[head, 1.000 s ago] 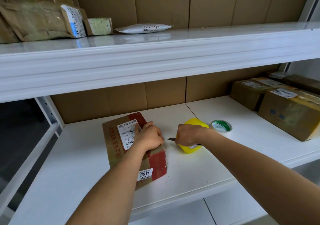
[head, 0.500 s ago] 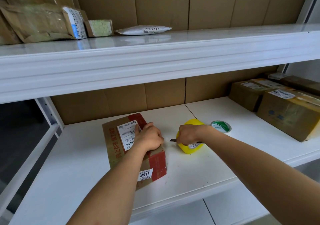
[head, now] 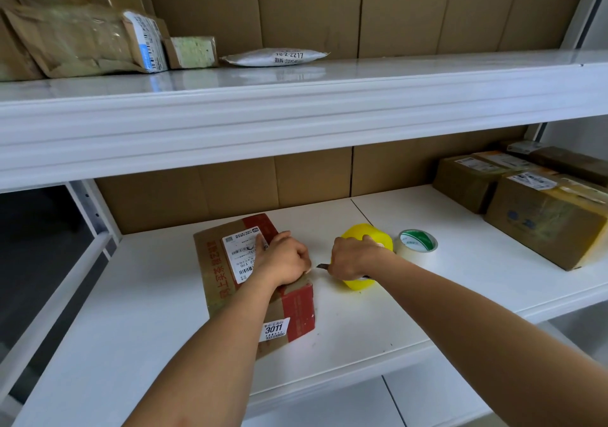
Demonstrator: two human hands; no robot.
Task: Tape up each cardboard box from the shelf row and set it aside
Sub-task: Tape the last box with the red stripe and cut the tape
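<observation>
A brown cardboard box (head: 217,272) with red tape bands and a white shipping label lies on the white lower shelf (head: 148,321). My left hand (head: 283,258) rests on its top right edge with curled fingers, pressing down there. Just right of the box, my right hand (head: 350,258) grips a small knife (head: 324,266) whose blade tip points at the box. Behind and under that hand sits a yellow tape roll (head: 368,239). Whether tape runs between roll and box is too faint to tell.
A clear tape roll with a green-printed core (head: 418,245) lies right of the yellow one. Several taped cardboard boxes (head: 543,226) stand at the shelf's right end. The upper shelf (head: 296,104) carries padded mailers and a white pouch (head: 276,57).
The right hand with the knife has shifted slightly. The view moved a little. The left hand stays on the box.
</observation>
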